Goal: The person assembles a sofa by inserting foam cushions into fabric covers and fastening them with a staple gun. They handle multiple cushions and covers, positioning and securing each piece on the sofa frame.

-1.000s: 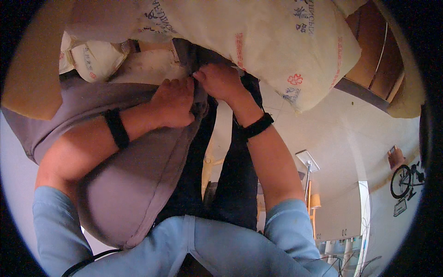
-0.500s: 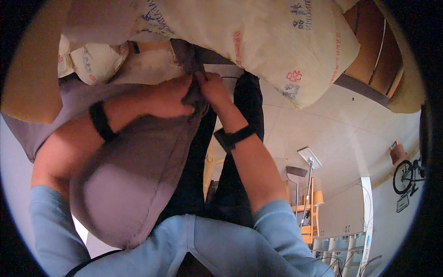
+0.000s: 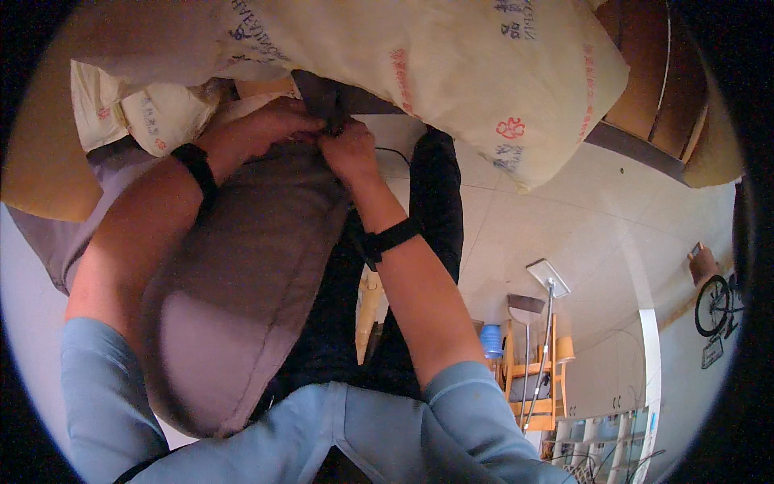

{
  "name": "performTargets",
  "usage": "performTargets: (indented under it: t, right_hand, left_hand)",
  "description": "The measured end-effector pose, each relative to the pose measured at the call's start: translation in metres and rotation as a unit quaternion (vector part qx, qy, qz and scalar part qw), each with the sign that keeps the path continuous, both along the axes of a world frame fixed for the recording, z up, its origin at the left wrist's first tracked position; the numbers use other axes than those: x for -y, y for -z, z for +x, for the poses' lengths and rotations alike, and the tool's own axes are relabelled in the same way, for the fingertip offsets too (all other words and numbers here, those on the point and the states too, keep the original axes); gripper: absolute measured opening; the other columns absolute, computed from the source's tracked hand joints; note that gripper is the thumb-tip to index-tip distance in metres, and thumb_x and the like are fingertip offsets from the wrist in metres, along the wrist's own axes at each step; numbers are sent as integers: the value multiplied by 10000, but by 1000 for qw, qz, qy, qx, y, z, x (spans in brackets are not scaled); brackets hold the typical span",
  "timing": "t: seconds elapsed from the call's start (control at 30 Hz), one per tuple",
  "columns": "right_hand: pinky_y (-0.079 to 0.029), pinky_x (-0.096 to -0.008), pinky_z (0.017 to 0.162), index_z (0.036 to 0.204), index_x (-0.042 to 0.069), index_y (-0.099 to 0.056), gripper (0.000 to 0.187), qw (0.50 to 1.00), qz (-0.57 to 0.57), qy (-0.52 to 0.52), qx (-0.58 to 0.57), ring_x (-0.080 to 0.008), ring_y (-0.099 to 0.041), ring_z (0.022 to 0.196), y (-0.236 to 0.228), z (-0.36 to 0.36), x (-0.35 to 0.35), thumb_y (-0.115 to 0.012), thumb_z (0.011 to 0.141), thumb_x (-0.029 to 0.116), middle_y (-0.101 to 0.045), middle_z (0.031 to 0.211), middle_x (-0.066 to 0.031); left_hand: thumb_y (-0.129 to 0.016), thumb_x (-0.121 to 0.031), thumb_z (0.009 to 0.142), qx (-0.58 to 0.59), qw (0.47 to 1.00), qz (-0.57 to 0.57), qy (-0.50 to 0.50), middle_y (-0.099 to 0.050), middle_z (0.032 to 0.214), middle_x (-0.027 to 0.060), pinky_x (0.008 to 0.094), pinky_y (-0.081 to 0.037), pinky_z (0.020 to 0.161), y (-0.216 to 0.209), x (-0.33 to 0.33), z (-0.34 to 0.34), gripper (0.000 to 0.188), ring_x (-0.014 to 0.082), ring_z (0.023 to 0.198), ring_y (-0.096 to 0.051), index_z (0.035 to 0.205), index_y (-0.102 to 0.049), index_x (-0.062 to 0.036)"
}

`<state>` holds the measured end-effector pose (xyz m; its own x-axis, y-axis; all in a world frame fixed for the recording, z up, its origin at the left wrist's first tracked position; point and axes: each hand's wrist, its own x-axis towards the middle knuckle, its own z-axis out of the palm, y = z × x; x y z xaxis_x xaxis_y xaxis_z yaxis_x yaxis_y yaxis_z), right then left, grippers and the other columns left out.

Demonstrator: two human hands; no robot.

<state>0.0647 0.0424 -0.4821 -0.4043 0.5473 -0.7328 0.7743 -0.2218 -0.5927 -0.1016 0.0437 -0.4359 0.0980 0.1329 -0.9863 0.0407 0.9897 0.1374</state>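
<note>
A large piece of grey-brown fabric (image 3: 250, 274) drapes across my lap, under my left forearm. At its far edge my two hands work close together. My right hand (image 3: 348, 149) is closed on a gathered bit of the fabric. My left hand (image 3: 278, 125) sits just left of it, fingers bent in and meeting the same edge; the fingertips are dim and partly hidden. Beyond the hands, a darker strip of the fabric (image 3: 320, 93) runs away from me. A big cream printed bag (image 3: 459, 81) bulges over the far side, and smaller cream bags (image 3: 165, 117) lie at far left.
Brown wooden furniture (image 3: 637, 73) stands at far right behind the big bag. On the right are a broom (image 3: 526, 306), a flat mop (image 3: 548, 276), an orange wooden chair (image 3: 534, 413), a blue bucket (image 3: 490, 340) and a bicycle (image 3: 712, 306). My dark-trousered legs show below my hands.
My left hand has moved up and away, from over the fabric to its far edge, its fingers now drawn in. My right hand has shifted slightly left, and more of the fabric shows.
</note>
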Motion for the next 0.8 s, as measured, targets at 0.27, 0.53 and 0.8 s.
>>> performTargets:
  t: [0.27,0.53,0.8]
  right_hand:
    - [-487,-439,743,855,-23,-614,284,996,-11,50,-72,-396,-602,847,-16,12,-7,-605,732,232,-626,855,-242]
    - [-476,-447,753,849,-16,-596,278,997,-17,60,-53,-408,-588,865,-5,10,-10,-615,713,225,-616,868,-250]
    - [-472,-459,761,948,-18,-538,357,994,-40,78,-68,-421,-577,897,-8,11,-6,-639,738,252,-607,925,-246]
  left_hand:
    - [-557,-99,864,-164,984,70,-4,-614,712,122,306,-506,560,21,17,-5,137,204,620,-622,923,-569,23]
    - [-633,-226,819,-60,986,88,-126,-651,801,99,309,-509,612,5,3,12,240,181,710,-629,956,-606,-31]
    - [-620,-370,805,-247,917,172,263,-620,901,252,397,-489,744,22,2,15,438,364,804,-615,865,-623,64]
